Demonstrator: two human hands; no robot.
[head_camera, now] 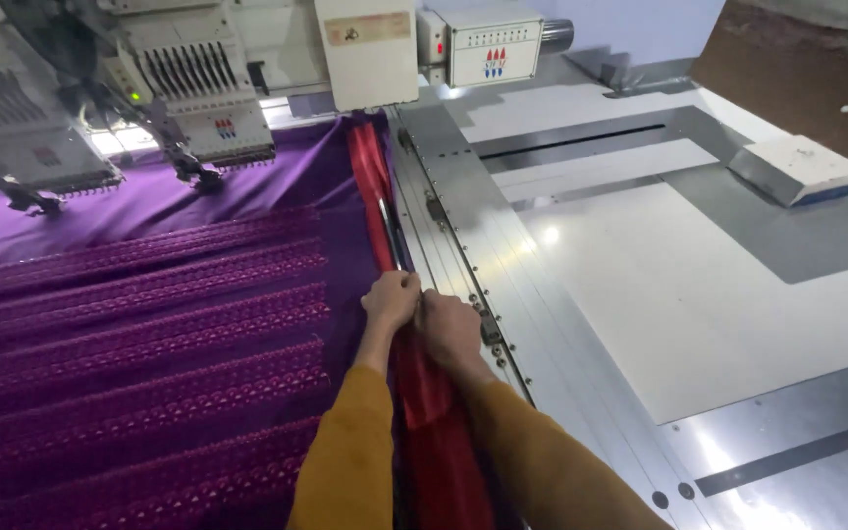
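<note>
While both hands sit side by side at the frame edge, L hand (391, 298) is curled shut on the red strip (373, 186) & R hand (449, 329) is closed on the same strip just beside it, knuckles touching the metal rail (463, 245). Strip runs straight up from the grip along the rail's left edge to the machine heads (188, 98), and back down between the two orange sleeves (350, 461). Left of strip: purple cloth (130, 324), stretched flat, embroidered rows, its right edge meeting the strip. Right of rail: wide white/grey table (699, 294), mostly bare, plenty of open room; only a white block (799, 169) near its far right edge, well apart from hands. Control box (483, 49) at top, beyond rail end.
</note>
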